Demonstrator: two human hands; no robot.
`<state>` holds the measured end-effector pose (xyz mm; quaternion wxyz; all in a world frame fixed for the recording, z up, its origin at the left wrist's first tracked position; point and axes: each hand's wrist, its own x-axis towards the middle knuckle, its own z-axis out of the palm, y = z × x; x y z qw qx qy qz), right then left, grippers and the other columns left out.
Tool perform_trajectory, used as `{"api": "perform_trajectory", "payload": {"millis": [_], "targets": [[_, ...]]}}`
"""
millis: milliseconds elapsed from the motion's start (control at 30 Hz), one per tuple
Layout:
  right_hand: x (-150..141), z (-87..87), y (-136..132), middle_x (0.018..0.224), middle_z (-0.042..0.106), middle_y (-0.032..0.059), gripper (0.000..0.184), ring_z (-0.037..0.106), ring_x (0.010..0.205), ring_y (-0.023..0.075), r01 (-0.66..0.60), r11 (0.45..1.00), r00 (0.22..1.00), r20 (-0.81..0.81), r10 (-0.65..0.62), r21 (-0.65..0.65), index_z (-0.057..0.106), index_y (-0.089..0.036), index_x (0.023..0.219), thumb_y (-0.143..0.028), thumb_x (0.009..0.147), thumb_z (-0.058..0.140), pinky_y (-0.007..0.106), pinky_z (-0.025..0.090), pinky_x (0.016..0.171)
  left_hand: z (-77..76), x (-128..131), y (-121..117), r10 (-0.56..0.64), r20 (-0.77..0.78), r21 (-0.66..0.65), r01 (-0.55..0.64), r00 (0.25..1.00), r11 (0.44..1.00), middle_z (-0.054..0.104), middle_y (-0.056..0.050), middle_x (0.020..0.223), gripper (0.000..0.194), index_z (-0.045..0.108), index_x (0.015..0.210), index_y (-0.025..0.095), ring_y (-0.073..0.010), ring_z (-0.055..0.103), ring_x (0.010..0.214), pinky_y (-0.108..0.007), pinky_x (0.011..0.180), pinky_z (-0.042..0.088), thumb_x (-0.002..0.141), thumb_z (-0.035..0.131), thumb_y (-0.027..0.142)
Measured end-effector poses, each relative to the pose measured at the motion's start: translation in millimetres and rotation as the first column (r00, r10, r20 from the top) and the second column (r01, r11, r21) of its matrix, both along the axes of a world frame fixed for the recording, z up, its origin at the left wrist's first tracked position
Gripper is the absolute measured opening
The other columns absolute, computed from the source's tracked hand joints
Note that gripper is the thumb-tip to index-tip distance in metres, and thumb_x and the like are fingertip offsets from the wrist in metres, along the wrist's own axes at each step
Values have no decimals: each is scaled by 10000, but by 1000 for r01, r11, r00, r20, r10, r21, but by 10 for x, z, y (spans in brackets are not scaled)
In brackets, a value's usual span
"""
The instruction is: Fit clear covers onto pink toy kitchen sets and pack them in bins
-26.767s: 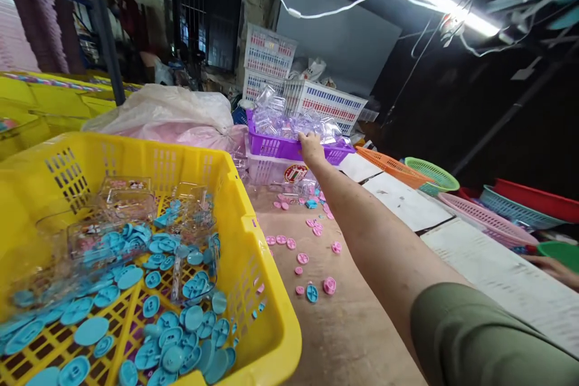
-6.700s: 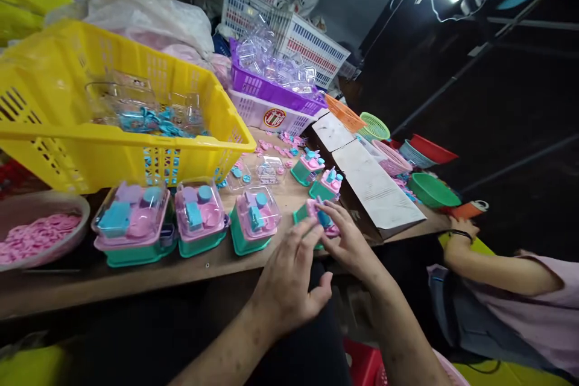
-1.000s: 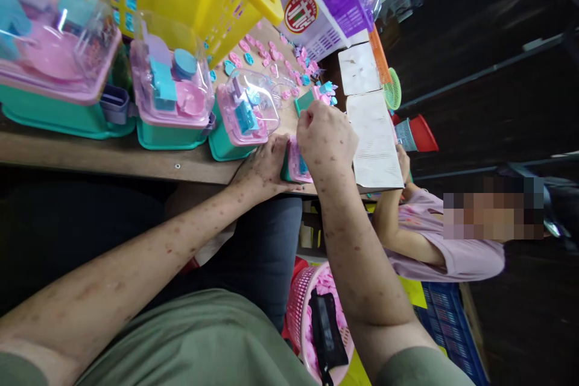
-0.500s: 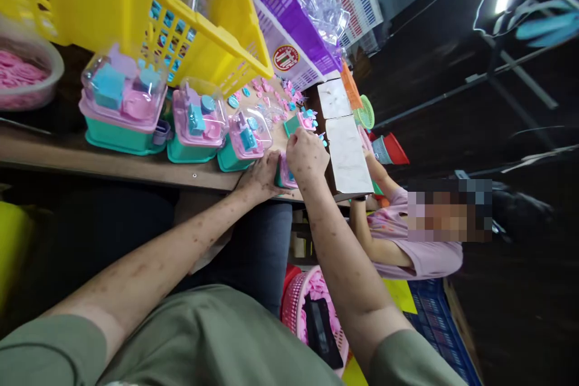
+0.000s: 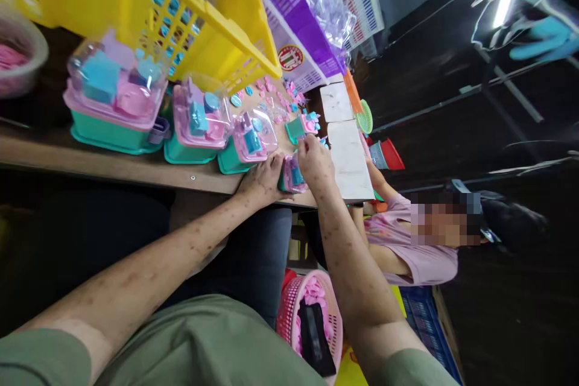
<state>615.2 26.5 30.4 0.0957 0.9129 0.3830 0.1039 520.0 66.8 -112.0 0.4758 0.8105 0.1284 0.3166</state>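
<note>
My left hand [image 5: 262, 181] lies at the table's front edge, its fingers and thumb curled round the near left side of a small toy box [image 5: 295, 176] with a green base and pink-and-blue top. Closed in a pinch, my right hand [image 5: 315, 160] is just above and to the right of that box. Whatever its fingertips hold is hidden. Behind it sits a similar green-and-pink box [image 5: 296, 129] without a visible clear cover. Left of my hands stand a clear-domed toy box [image 5: 237, 154], another domed box [image 5: 192, 145] and a larger one [image 5: 111, 129].
Loose pink and blue parts [image 5: 271, 93] lie behind the boxes. A yellow crate [image 5: 217, 36] and a purple crate [image 5: 298, 9] stand at the back. White sheets [image 5: 350, 157] lie at right. A co-worker [image 5: 398, 235] sits beyond. A pink basket [image 5: 289, 307] is below, by my leg.
My right hand has shifted slightly right and down, showing more of the small box's top. My left hand stays beside the box. The whole view has tilted slightly.
</note>
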Motion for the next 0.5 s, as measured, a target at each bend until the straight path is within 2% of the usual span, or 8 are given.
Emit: {"api": "perform_trajectory", "payload": {"millis": [67, 100, 167, 233, 300, 400, 500], "targets": [[76, -56, -21, 1157, 779, 167, 284, 684, 1041, 318, -34, 999, 999, 19, 33, 37, 672, -205, 1122, -295, 1183, 410, 352, 431, 838, -6, 6, 44, -21, 11, -28, 21, 1000, 999, 544, -243, 1607, 1125, 415, 1542, 181, -441, 557, 1526, -547, 1255, 485, 659, 1064, 431], [104, -74, -31, 1147, 777, 168, 281, 683, 1034, 322, -45, 998, 999, 18, 44, 49, 667, -205, 1117, -287, 1177, 405, 357, 432, 838, -7, 15, 74, -50, 15, -65, 51, 999, 997, 565, -227, 1594, 1058, 435, 1541, 182, -426, 567, 1517, -533, 1256, 487, 708, 1030, 450], [139, -89, -53, 1145, 774, 165, 285, 689, 1034, 327, -46, 998, 999, -1, 46, 50, 658, -206, 1126, -277, 1175, 386, 365, 438, 841, -2, 49, 126, -118, 28, -178, 122, 993, 977, 630, -180, 1540, 743, 499, 1511, 189, -358, 611, 1481, -479, 1249, 501, 926, 846, 487], [146, -90, -69, 1159, 774, 164, 292, 700, 1046, 329, -42, 998, 999, -14, 43, 46, 652, -206, 1140, -277, 1181, 371, 370, 448, 849, 11, 90, 133, -118, 28, -260, 122, 993, 958, 663, -158, 1526, 453, 550, 1492, 187, -295, 627, 1472, -440, 1265, 490, 1111, 576, 430], [135, -96, -79, 1182, 773, 169, 301, 706, 1067, 330, -36, 998, 999, -4, 37, 52, 649, -203, 1146, -280, 1187, 361, 375, 460, 862, 28, 119, 79, -53, 17, -240, 56, 998, 969, 636, -183, 1588, 453, 539, 1547, 151, -291, 592, 1522, -454, 1310, 443, 1169, 425, 373], [106, -127, -78, 1209, 772, 181, 318, 707, 1111, 336, -17, 998, 1000, 21, 15, 64, 647, -191, 1176, -289, 1197, 345, 387, 480, 894, 46, 126, -54, 44, 23, -130, -40, 999, 991, 606, -224, 1628, 544, 471, 1646, 94, -330, 572, 1544, -499, 1331, 412, 1188, 364, 369], [83, -160, -69, 1218, 765, 186, 329, 703, 1144, 341, 15, 998, 1000, 23, -16, 67, 641, -181, 1215, -288, 1202, 331, 401, 495, 925, 39, 135, -131, 79, 27, -94, -76, 996, 993, 638, -226, 1585, 552, 491, 1641, 96, -341, 609, 1498, -515, 1299, 447, 1195, 332, 378]]}}
